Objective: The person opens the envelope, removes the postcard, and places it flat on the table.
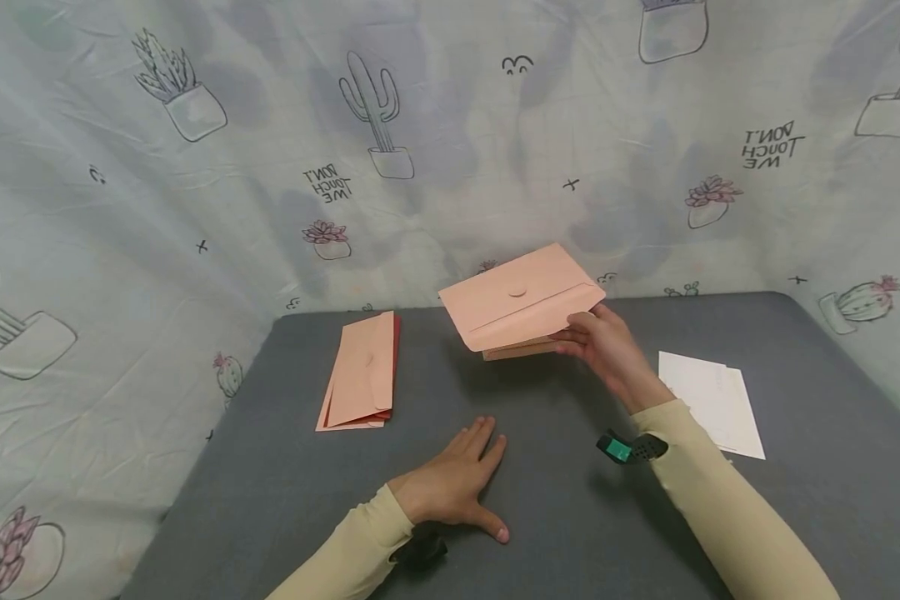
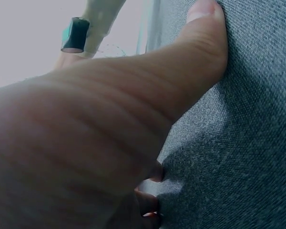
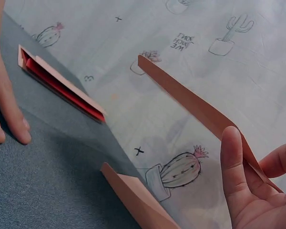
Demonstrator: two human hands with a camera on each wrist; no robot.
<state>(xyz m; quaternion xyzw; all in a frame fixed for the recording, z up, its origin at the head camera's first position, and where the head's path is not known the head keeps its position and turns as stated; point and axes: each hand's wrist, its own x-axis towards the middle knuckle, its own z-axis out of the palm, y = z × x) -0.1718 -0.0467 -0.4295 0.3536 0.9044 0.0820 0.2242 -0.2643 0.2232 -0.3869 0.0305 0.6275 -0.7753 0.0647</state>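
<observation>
My right hand (image 1: pixel 607 350) pinches a pink envelope (image 1: pixel 521 296) near its right corner, thumb on one face and fingers on the other. The envelope is tilted, its flap side showing in the head view. Under it, the edge of another pinkish-brown paper piece (image 1: pixel 521 350) shows; the held envelope hides most of it. That lower piece (image 3: pixel 138 198) appears folded in the right wrist view. My left hand (image 1: pixel 457 475) rests palm down on the grey table, fingers spread, thumb out to the side. Nothing is in it.
A small pile of pink envelopes (image 1: pixel 363 367) with red edges lies on the table's left side. White sheets of paper (image 1: pixel 712 400) overlap on the right, partly behind the right forearm. A cloth with cactus drawings (image 1: pixel 450 150) hangs behind the grey table (image 1: pixel 285 500).
</observation>
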